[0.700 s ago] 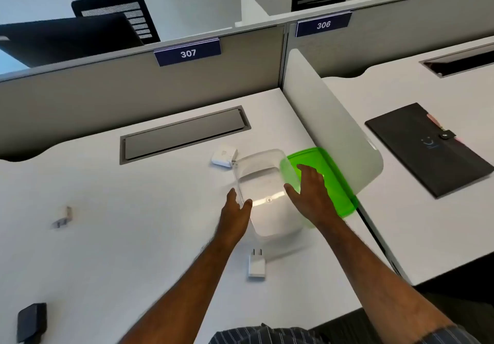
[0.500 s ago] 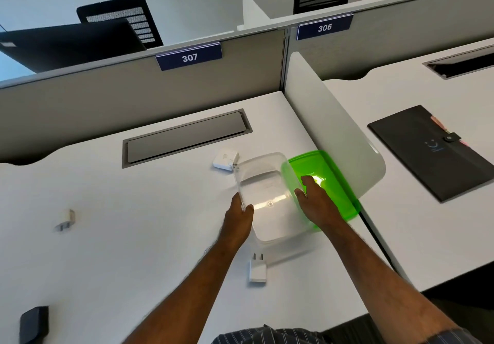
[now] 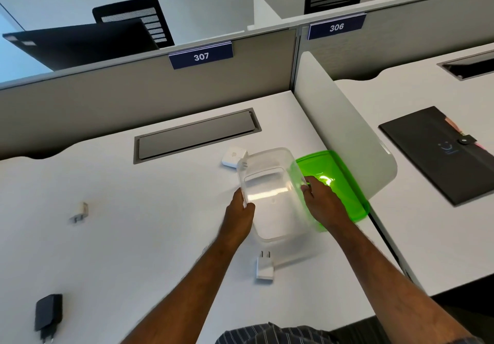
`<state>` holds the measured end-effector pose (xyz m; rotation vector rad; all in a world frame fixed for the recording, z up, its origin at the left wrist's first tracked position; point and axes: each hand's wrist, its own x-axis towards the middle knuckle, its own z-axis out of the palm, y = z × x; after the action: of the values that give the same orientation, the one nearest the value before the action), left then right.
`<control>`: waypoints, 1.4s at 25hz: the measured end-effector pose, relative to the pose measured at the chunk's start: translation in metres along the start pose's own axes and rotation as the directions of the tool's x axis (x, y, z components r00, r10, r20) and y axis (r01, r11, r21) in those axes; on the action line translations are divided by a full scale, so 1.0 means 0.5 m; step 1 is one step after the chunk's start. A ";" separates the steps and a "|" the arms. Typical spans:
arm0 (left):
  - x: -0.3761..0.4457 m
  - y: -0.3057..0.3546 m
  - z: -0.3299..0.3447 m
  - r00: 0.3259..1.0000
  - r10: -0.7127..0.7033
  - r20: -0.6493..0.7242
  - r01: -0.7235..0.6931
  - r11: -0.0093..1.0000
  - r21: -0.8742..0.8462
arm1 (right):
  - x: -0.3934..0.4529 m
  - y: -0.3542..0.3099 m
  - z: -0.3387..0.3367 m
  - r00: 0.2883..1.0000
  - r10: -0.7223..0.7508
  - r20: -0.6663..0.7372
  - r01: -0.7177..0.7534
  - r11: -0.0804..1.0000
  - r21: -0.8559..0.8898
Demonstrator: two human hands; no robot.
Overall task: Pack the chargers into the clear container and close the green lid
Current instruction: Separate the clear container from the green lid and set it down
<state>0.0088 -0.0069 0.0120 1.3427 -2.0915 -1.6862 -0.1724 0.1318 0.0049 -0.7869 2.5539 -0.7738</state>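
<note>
The clear container (image 3: 270, 183) stands open and empty on the white desk, tilted slightly. My left hand (image 3: 239, 216) grips its left rim. My right hand (image 3: 322, 204) holds its right rim, lying over the green lid (image 3: 339, 180), which rests flat just right of the container. A square white charger (image 3: 234, 157) lies touching the container's far left corner. A white plug charger (image 3: 264, 267) lies in front of the container. A small white adapter (image 3: 80, 211) sits far left, and a black charger (image 3: 48, 314) lies at the near left.
A white divider panel (image 3: 344, 129) rises right of the lid. A grey cable hatch (image 3: 196, 135) is set into the desk behind. A dark folder (image 3: 441, 151) lies on the neighbouring desk. Grey partition (image 3: 133, 103) closes the back.
Both hands have closed onto the container's rims; the right hand slid off the lid's top toward the container's right edge. The lid and chargers have not moved.
</note>
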 end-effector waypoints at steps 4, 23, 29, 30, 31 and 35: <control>-0.022 -0.005 -0.048 0.998 0.037 -0.053 -0.037 0.999 -0.010 | -0.018 -0.040 0.006 0.999 -0.040 0.028 0.040 0.999 0.020; -0.136 -0.187 -0.338 0.966 -0.105 -0.236 0.088 0.993 -0.083 | -0.162 -0.290 0.187 0.956 -0.161 0.247 0.166 0.986 0.002; -0.150 -0.251 -0.422 0.955 -0.126 -0.268 0.116 0.992 -0.053 | -0.206 -0.347 0.259 0.940 -0.146 0.308 0.148 0.989 0.019; -0.151 -0.260 -0.433 0.955 -0.127 -0.268 0.118 0.992 -0.050 | -0.212 -0.355 0.270 0.938 -0.143 0.315 0.143 0.989 0.021; -0.151 -0.268 -0.443 0.955 -0.129 -0.266 0.121 0.992 -0.047 | -0.218 -0.361 0.280 0.937 -0.139 0.319 0.140 0.990 0.022; -0.154 -0.296 -0.467 0.960 -0.131 -0.248 0.124 0.991 -0.042 | -0.230 -0.378 0.309 0.937 -0.127 0.325 0.125 0.992 0.026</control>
<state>0.2740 -0.1170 0.0035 1.6197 -1.8730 -1.4897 0.0672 0.0088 0.0153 -0.9956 2.2228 -0.6265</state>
